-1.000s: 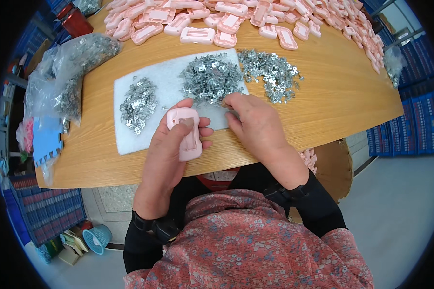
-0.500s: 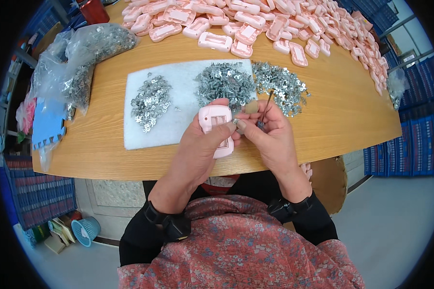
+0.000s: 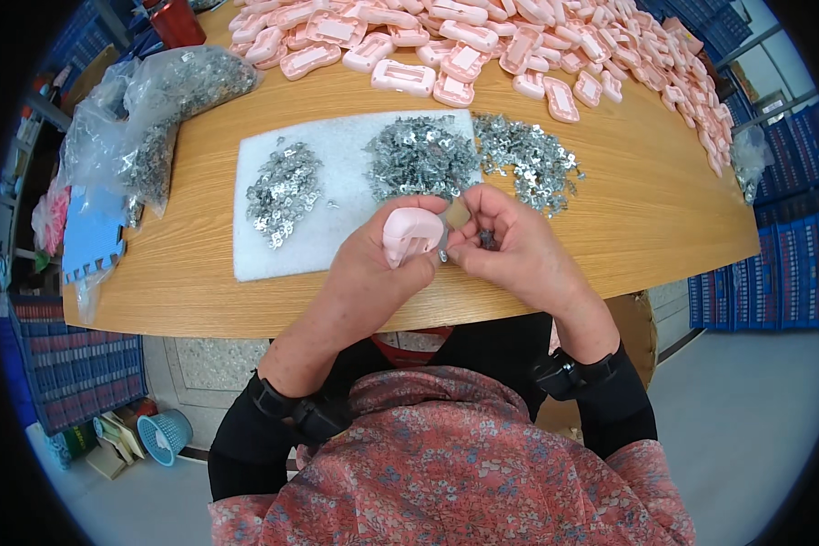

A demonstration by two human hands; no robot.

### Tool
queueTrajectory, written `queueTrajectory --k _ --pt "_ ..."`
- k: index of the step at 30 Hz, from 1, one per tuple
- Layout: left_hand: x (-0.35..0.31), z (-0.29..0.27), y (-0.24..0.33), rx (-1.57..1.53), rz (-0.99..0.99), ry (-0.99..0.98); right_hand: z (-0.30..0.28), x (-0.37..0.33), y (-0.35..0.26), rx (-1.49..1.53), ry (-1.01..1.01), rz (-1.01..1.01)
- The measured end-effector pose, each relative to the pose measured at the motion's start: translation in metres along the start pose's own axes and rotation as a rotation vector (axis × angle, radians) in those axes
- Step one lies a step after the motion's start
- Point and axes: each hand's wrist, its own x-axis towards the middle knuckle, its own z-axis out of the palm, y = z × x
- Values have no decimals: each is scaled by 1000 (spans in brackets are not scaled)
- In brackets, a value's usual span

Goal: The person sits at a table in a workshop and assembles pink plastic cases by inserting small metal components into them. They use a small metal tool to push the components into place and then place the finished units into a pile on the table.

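My left hand (image 3: 369, 264) is closed around a pale pink plastic housing (image 3: 411, 235), its recessed opening turned toward my right hand. Close beside it, my right hand (image 3: 519, 250) is curled with thumb and fingers drawn together. A thin dark tool (image 3: 487, 239) lies in those fingers, mostly hidden. Tan tape (image 3: 457, 215) wraps one right fingertip. Between the two thumbs a tiny shiny metal piece (image 3: 443, 256) shows; which hand bears it is unclear. Just beyond my hands, a dense heap of small metal clips (image 3: 419, 155) covers part of a white foam pad (image 3: 341, 237).
A smaller clip pile (image 3: 284, 196) sits on the pad's left, and another clip pile (image 3: 532, 164) lies off its right edge. Many pink housings (image 3: 464, 64) cover the far table. Clear bags of metal parts (image 3: 146, 136) and a blue foam mat (image 3: 91, 232) stand left.
The pink housing has tilted and turned in my left hand. My right hand has rolled inward, and its tool, which stood up plainly before, is now largely hidden.
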Motion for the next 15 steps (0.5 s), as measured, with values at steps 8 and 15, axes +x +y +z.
queueTrajectory --k 8,15 --pt "-3 -5 -5 -496 -251 -69 16 -6 7 126 129 -97" --pt "-4 4 5 -787 -441 -75 29 0 10 -121 209 -366"
